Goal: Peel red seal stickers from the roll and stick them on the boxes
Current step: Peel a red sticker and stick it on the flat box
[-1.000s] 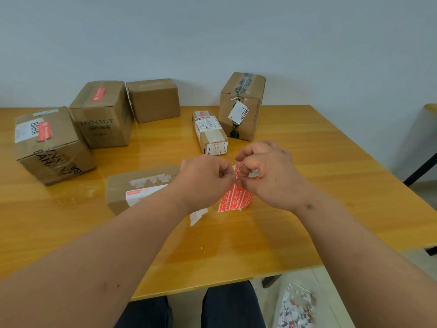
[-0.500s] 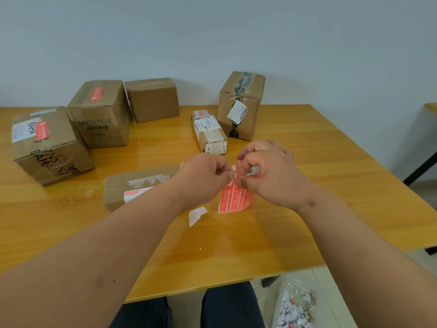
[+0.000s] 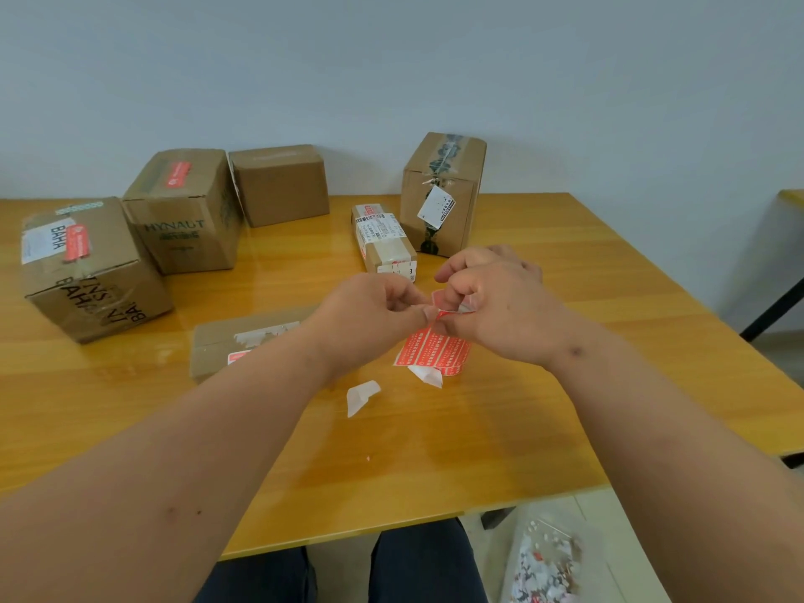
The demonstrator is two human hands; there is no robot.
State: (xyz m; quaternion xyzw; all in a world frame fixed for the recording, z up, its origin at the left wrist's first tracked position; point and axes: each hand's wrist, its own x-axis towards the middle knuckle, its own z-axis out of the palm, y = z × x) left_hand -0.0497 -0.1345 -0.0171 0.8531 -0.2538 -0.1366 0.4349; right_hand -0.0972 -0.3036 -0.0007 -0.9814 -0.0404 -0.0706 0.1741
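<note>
Over the middle of the table my left hand [image 3: 374, 315] and my right hand [image 3: 500, 306] meet, both pinching the top of a strip of red seal stickers [image 3: 433, 348] that hangs down from my fingers. A curled red sticker edge shows between my fingertips. Just behind my left wrist lies a flat cardboard box [image 3: 243, 346] with a red sticker on its front. Several more boxes stand farther back: a BAHA box [image 3: 87, 272] and a HYNAUT box [image 3: 187, 211], each with a red sticker on top, a plain box [image 3: 283, 185], a long narrow box [image 3: 383, 241] and a tall box [image 3: 439, 193].
Two white scraps of backing paper [image 3: 361, 396] lie on the wooden table [image 3: 435, 450] in front of my hands. A clear bag with small bits [image 3: 544, 559] sits on the floor at lower right. A dark table leg [image 3: 774, 311] stands at the right edge.
My hands have drawn slightly apart at the top of the strip, and a red sticker edge now curls up between my fingertips. A second white scrap shows under the strip.
</note>
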